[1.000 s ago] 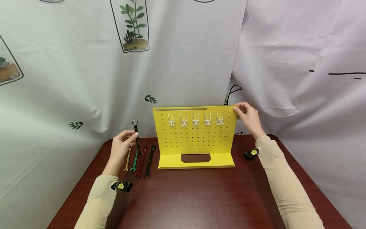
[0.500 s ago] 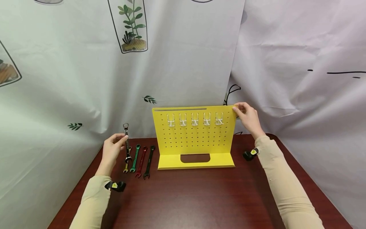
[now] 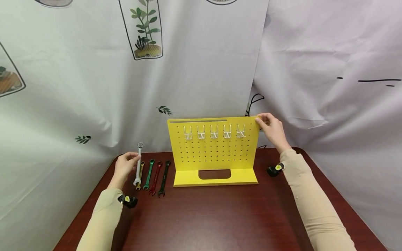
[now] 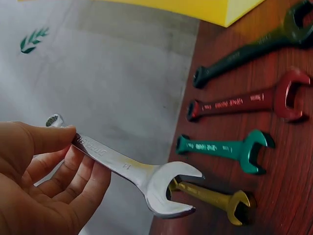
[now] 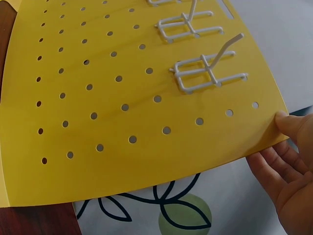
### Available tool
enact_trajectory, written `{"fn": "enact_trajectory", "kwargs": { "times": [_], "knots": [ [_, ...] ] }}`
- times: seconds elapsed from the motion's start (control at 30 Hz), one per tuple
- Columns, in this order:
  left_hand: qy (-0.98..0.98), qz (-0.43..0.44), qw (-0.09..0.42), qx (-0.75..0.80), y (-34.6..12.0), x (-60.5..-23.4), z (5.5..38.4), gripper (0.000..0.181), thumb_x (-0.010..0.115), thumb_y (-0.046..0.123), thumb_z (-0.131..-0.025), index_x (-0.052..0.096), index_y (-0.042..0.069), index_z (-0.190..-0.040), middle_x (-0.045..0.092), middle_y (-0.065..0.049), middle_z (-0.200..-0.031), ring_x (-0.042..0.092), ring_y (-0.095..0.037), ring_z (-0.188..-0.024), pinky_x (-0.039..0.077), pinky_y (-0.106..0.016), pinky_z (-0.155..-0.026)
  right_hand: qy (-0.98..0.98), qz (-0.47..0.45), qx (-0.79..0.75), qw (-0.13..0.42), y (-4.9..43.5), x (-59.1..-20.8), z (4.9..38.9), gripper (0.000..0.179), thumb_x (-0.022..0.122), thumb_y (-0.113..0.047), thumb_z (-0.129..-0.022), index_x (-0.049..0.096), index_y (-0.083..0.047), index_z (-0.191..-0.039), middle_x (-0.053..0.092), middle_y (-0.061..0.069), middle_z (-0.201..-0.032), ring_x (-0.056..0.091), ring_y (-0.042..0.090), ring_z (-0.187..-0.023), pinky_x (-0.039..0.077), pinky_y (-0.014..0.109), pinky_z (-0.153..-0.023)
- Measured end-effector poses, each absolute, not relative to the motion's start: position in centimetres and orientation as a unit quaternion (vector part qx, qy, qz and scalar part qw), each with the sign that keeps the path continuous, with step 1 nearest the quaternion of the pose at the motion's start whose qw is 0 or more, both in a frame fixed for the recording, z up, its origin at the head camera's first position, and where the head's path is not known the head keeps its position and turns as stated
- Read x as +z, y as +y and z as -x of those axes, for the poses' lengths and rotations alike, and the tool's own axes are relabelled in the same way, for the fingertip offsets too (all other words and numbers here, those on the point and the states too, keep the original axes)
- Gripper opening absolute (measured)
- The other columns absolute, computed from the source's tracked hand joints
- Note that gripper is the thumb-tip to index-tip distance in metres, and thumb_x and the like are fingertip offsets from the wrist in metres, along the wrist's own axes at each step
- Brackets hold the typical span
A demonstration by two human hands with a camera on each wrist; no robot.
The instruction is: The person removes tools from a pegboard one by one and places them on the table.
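Observation:
My left hand (image 3: 124,167) pinches a silver combination wrench (image 4: 112,157) near its ring end between thumb and fingers. Its open end hangs down and overlaps the gold wrench (image 4: 210,195) in the left wrist view. To the right of that lie a green wrench (image 3: 149,175), a red wrench (image 3: 155,178) and a black wrench (image 3: 164,178), roughly side by side. My right hand (image 3: 274,130) grips the top right corner of the yellow pegboard (image 3: 216,150), thumb on the front face and fingers behind. White hooks (image 5: 205,71) stick out in a row along the upper part of the board.
The pegboard stands upright on its yellow base (image 3: 185,177) at the back of the dark red table (image 3: 213,219). A printed white curtain (image 3: 207,69) hangs behind and along both sides.
My left hand has moved left and then down with the silver wrench, from over the green wrench to beside the gold one. The right hand stays at the board's corner.

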State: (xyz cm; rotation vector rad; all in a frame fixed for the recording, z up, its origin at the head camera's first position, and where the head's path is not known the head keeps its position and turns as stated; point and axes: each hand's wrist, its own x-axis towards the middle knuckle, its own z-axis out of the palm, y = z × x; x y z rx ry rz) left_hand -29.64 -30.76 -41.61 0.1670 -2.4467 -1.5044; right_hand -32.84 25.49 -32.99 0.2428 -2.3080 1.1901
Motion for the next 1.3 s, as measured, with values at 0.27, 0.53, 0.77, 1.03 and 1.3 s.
{"fn": "enact_trajectory", "kwargs": {
  "times": [0.27, 0.53, 0.77, 1.03, 1.3],
  "knots": [
    [-0.874, -0.058, 0.133, -0.464, -31.5, -42.6, 30.5, 0.030, 0.063, 0.015, -0.100, 0.065, -0.010, -0.117, 0.069, -0.020, -0.104, 0.059, -0.012, -0.075, 0.057, -0.028, -0.061, -0.855, -0.088, 0.439, 0.263, 25.5, -33.0, 32.9, 0.044, 0.057, -0.041, -0.103, 0.063, -0.005, -0.126, 0.064, 0.016, -0.111, 0.061, 0.029, -0.102, 0.046, 0.034, -0.078],
    [-0.879, -0.078, 0.127, -0.452, -32.2, -43.9, 31.2, 0.030, 0.063, 0.012, -0.098, 0.064, -0.013, -0.114, 0.068, -0.028, -0.104, 0.064, -0.014, -0.067, 0.057, -0.030, -0.058, -0.856, -0.088, 0.436, 0.263, 25.5, -33.2, 33.0, 0.044, 0.057, -0.040, -0.103, 0.062, -0.005, -0.128, 0.064, 0.016, -0.111, 0.061, 0.029, -0.102, 0.046, 0.035, -0.077],
    [-0.887, -0.087, 0.119, -0.438, -33.4, -44.8, 31.5, 0.029, 0.064, 0.012, -0.097, 0.064, -0.014, -0.110, 0.069, -0.027, -0.097, 0.064, -0.015, -0.065, 0.056, -0.029, -0.055, -0.853, -0.086, 0.442, 0.265, 25.3, -33.1, 32.9, 0.042, 0.058, -0.038, -0.103, 0.063, -0.005, -0.127, 0.064, 0.016, -0.111, 0.061, 0.028, -0.101, 0.046, 0.034, -0.077],
    [-0.898, -0.103, 0.114, -0.413, -34.2, -45.4, 31.3, 0.031, 0.063, 0.014, -0.097, 0.064, -0.014, -0.110, 0.069, -0.027, -0.094, 0.065, -0.017, -0.057, 0.052, -0.027, -0.052, -0.853, -0.082, 0.444, 0.263, 25.2, -32.9, 32.8, 0.042, 0.058, -0.038, -0.103, 0.062, -0.005, -0.128, 0.064, 0.016, -0.111, 0.060, 0.026, -0.100, 0.047, 0.033, -0.078],
    [-0.911, -0.119, 0.097, -0.383, -34.8, -46.0, 31.3, 0.033, 0.063, 0.016, -0.096, 0.067, -0.013, -0.110, 0.068, -0.023, -0.091, 0.058, -0.016, -0.059, 0.047, -0.030, -0.054, -0.853, -0.082, 0.441, 0.266, 25.2, -32.9, 32.8, 0.040, 0.059, -0.036, -0.103, 0.063, -0.004, -0.127, 0.064, 0.016, -0.110, 0.060, 0.026, -0.099, 0.046, 0.031, -0.076]
  ]
}}
